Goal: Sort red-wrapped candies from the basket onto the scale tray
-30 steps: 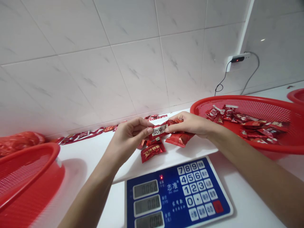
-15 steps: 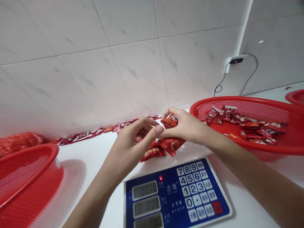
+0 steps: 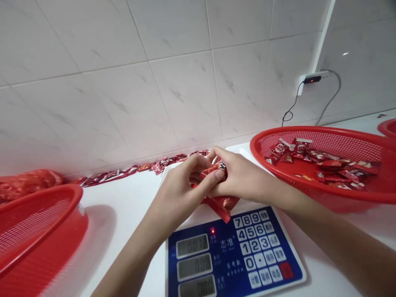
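My left hand [image 3: 181, 181] and my right hand [image 3: 236, 173] meet above the white pan of a digital scale [image 3: 229, 258]. Between them they clasp a bunch of small red snack packets [image 3: 220, 206], with both sets of fingers curled round it. One packet pokes up by my left thumb, and others stick out under my palms, a crimped end hanging close to the scale's keypad [image 3: 258, 243]. My hands hide the rest of the bunch and most of the pan. A red light glows beside the scale's displays [image 3: 194, 266].
On the right stands a red mesh basket [image 3: 321, 130] with several red packets [image 3: 349, 169] inside. Another red basket [image 3: 58, 235] is at the left, in front of a red bag [image 3: 31, 181]. Packets [image 3: 161, 163] line the tiled wall, and cables hang from a socket [image 3: 314, 77].
My hands have closed together round the packets. A packet that lay exposed below my left hand is now gathered in or hidden. The view has shifted slightly.
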Demonstrator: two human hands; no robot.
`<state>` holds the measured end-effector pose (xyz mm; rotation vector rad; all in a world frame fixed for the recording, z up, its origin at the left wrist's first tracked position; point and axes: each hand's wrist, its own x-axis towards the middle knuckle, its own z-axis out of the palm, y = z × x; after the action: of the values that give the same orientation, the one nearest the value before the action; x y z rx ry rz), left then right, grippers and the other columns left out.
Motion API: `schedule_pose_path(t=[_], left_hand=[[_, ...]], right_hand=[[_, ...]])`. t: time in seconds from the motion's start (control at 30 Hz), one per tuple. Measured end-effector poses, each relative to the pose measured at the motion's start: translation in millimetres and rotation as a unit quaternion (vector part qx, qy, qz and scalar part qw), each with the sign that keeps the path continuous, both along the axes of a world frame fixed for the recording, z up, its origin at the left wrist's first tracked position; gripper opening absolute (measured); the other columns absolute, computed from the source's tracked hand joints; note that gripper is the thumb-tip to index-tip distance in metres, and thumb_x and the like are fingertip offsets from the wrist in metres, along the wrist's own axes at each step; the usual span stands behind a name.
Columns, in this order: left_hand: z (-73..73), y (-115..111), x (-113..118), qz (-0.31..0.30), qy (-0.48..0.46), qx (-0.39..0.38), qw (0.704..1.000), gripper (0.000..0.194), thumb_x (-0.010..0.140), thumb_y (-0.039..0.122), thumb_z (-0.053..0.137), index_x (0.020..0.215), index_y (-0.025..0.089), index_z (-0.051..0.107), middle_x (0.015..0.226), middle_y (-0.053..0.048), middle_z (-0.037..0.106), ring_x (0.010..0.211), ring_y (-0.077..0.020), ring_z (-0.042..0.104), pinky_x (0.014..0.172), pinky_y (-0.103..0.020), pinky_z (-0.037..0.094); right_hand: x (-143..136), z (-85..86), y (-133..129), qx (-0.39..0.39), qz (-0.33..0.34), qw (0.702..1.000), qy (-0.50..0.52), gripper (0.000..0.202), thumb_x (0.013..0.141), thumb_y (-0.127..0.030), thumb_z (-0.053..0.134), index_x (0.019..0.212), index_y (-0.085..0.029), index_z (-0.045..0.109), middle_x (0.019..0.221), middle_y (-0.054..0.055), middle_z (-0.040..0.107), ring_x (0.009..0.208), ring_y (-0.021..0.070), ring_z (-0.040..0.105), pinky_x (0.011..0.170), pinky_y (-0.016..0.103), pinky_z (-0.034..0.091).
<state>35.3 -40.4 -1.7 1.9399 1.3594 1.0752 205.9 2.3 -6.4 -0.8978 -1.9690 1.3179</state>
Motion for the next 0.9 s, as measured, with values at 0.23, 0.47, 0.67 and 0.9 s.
schedule_pose_path(t=[0.23,0.47,0.67,0.9], left_hand=[[-1.2,10.4,-10.6,-0.003,-0.041,0.004,0.999,0.031,0.086,0.049,0.071,0.090,0.018,0.065,0.085,-0.005,0.072,0.082,-0.0216,0.069,0.067,-0.030,0.051],[-0.6,12.6,-18.4,-0.034,-0.088,-0.012,0.995,0.032,0.085,0.043,0.077,0.106,0.021,0.068,0.094,-0.006,0.077,0.088,-0.0222,0.073,0.075,-0.030,0.056],[-1.5,11.9,-16.5,-0.003,-0.084,0.000,0.996,0.031,0.088,0.048,0.074,0.090,0.018,0.067,0.081,-0.003,0.073,0.072,-0.0152,0.066,0.062,-0.023,0.050],[4.7,11.5,-21.3,-0.059,-0.069,-0.009,0.996,0.032,0.084,0.046,0.078,0.078,0.018,0.063,0.070,-0.001,0.069,0.064,-0.0144,0.063,0.057,-0.023,0.047]], right_hand=[[9.0,0.1,11.8,-0.028,0.032,0.998,0.045,0.072,0.066,-0.023,0.092,0.127,-0.026,0.054,0.099,0.000,0.073,0.077,0.0137,0.071,0.062,0.021,0.058],[20.2,7.8,21.9,-0.094,0.078,0.989,0.084,0.026,0.079,-0.026,0.085,0.102,-0.016,0.076,0.081,0.003,0.076,0.065,0.0109,0.069,0.055,0.017,0.053],[10.4,5.7,18.0,-0.144,0.037,0.977,0.155,0.022,0.077,-0.009,0.085,0.098,-0.012,0.078,0.071,0.001,0.075,0.059,0.0089,0.068,0.054,0.016,0.053],[16.4,-1.5,26.5,-0.124,0.125,0.976,0.131,0.034,0.077,-0.017,0.088,0.109,-0.017,0.078,0.086,0.003,0.079,0.076,0.0129,0.074,0.072,0.021,0.058]])
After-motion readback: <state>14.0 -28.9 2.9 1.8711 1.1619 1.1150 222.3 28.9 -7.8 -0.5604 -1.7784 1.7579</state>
